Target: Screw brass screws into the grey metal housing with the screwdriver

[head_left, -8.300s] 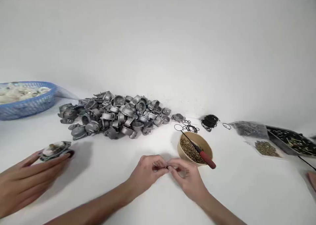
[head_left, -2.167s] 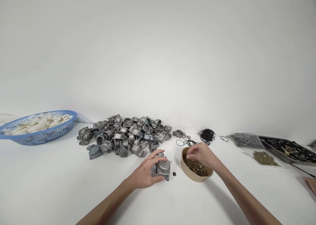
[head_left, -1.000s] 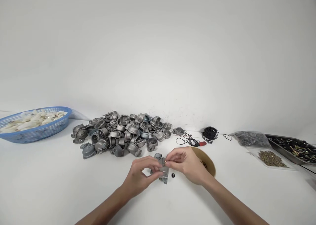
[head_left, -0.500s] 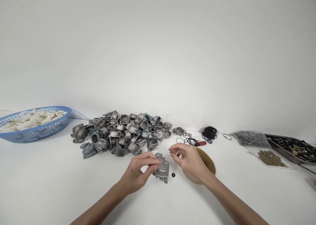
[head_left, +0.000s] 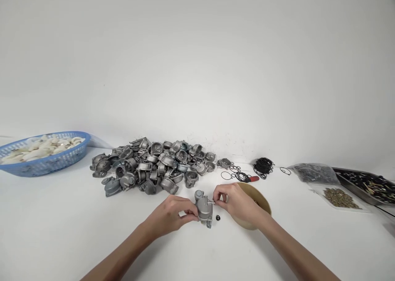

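Observation:
A grey metal carburetor float bowl (head_left: 204,209) stands on the white table in front of me, its rounded side with the thin spout turned up. My left hand (head_left: 175,217) grips its left side between thumb and fingers. At the tip of the spout, my right hand (head_left: 233,200) has thumb and fingertips pinched together; whatever they hold is too small or hidden to name. A small black rubber ring (head_left: 218,217) lies on the table just right of the bowl. Under and behind my right wrist sits a tan round bowl (head_left: 264,209), partly covered by it.
A heap of similar metal bowls (head_left: 154,166) lies against the wall. Left of it is a blue basket (head_left: 61,157) of white parts. Black O-rings (head_left: 263,166) and a red-handled tool (head_left: 253,178) lie behind my right hand. Brass pieces (head_left: 341,198) and a tray (head_left: 361,192) are at right.
My left fingers have moved from the top of the float bowl down to its left side. My right hand has come down to the spout's end.

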`<state>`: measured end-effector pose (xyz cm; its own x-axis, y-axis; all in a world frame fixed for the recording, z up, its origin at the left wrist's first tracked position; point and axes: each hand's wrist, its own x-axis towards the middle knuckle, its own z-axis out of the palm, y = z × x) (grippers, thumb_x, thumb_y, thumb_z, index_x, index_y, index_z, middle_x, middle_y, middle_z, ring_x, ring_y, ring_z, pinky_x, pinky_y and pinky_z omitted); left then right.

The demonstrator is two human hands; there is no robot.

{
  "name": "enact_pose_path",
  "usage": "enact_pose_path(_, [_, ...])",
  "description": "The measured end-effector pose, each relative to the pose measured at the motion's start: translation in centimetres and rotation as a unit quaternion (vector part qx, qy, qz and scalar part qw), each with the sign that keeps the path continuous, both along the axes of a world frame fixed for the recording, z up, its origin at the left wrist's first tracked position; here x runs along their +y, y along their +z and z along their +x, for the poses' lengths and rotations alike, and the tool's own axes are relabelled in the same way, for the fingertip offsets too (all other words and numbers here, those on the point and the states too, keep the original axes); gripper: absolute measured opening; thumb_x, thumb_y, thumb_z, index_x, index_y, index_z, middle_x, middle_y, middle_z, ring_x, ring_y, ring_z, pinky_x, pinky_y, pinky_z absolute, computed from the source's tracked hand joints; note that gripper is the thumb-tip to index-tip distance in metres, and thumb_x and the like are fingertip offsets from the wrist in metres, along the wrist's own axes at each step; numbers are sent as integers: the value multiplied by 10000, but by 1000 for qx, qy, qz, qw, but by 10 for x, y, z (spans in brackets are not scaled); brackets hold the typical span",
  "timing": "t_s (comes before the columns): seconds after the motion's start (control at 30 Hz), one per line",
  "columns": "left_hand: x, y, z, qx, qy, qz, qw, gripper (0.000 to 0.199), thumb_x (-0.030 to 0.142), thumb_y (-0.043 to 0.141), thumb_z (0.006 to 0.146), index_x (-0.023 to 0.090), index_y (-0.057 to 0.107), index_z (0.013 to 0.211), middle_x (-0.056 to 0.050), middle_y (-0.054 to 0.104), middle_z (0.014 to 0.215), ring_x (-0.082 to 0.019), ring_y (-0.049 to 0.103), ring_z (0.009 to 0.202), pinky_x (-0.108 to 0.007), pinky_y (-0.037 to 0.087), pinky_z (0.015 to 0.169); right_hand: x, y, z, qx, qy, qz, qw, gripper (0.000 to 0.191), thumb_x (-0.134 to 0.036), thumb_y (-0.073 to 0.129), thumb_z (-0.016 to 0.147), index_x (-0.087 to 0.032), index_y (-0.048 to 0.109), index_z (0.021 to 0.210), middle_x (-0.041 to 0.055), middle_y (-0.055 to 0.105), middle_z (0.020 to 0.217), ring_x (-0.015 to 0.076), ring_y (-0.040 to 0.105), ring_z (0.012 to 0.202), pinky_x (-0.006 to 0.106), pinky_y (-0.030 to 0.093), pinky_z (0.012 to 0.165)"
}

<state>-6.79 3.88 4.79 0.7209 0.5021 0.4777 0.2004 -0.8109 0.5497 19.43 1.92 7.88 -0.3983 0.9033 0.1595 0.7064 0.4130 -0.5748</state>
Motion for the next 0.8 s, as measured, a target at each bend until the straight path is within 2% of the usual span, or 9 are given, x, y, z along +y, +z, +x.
enact_pose_path(0.23, [-1,1,0,11,4,11,1000,56,224,668,927,227,722,942,-6,772,819,-142,677,666,-234,467,618,-2,2,-1,-26,17,23,999,200,-74,555,859,-223,586,730,-59,661,728,104,543,610,224,384,592])
enact_pose_path(0.47, [1,-4,1,2,17,15,1000,81,273,666,933,214,716,909,-20,765,814,-144,672,652,-235,459,588,0,1,-1,-14,10,17,1000,153,-132,589,888,-228,596,768,-54,661,689,117,559,603,229,404,602])
enact_pose_path(0.67, [1,-6,2,0,0,1,1000,86,278,675,926,231,741,897,-21,779,868,-159,709,730,-244,517,675,1,-1,-3,23,-7,-5,1000,121,-152,612,889,-228,615,796,-30,720,772,127,581,606,245,430,612])
enact_pose_path(0.8, [1,-3,1,6,0,0,1000,90,265,656,932,232,733,900,-24,768,874,-161,705,747,-253,525,689,-1,2,-3,28,7,-13,999,150,-156,615,888,-227,587,759,-36,703,739,135,597,632,250,436,626])
